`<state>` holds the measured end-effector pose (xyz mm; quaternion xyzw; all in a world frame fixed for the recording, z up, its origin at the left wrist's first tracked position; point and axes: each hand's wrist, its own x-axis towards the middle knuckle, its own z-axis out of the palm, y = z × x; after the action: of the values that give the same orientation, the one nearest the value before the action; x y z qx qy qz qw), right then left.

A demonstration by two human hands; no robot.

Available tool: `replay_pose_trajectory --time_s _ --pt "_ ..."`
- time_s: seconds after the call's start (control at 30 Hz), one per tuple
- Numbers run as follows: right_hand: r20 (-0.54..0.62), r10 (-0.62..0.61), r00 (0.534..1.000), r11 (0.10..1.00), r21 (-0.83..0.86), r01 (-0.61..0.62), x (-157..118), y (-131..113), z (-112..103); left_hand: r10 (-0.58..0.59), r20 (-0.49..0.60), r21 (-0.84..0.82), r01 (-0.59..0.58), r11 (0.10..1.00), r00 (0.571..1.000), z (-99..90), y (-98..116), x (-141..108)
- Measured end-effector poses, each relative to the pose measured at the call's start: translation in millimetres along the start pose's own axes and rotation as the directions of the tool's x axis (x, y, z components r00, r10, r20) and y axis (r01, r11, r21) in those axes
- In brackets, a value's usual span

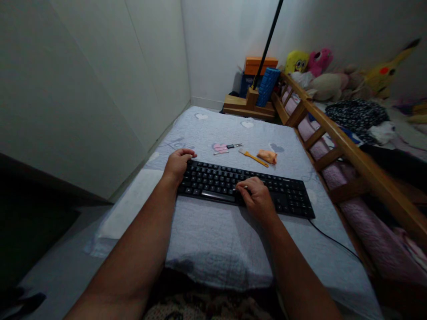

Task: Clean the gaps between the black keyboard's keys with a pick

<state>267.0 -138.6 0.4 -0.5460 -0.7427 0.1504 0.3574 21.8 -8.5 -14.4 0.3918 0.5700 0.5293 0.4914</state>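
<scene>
A black keyboard [216,178] lies on a pale blue cloth with heart prints. My left hand [178,164] grips the keyboard's upper left corner, fingers bent over its edge. Over the keys right of the middle is my right hand [255,195], its fingers pinched round a thin white-tipped cotton swab [245,186]. Beyond the keyboard lie a dark-handled metal tool [231,146], another swab [221,153], a yellow brush [256,159] and a folded orange cloth [267,156].
The keyboard's cable [333,240] runs off to the lower right. A wooden rail [353,153] borders the right side, with soft toys and clothes behind it. A wooden stand [250,106] with a black pole is at the back; a pale panel [100,89] rises at left.
</scene>
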Motion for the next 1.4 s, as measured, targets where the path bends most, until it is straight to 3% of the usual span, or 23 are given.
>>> replay_pose_trajectory --time_s 0.8,1.4 --pt "-0.034 0.039 0.999 0.998 -0.047 -0.040 -3 6 -10 0.015 0.005 -0.004 -0.015 1.000 1.000 -1.4 -2 2" --pt "0.045 0.019 0.999 1.000 -0.024 -0.018 -5 0 -13 0.037 0.007 0.004 -0.037 0.999 0.999 -2.0 -2 2"
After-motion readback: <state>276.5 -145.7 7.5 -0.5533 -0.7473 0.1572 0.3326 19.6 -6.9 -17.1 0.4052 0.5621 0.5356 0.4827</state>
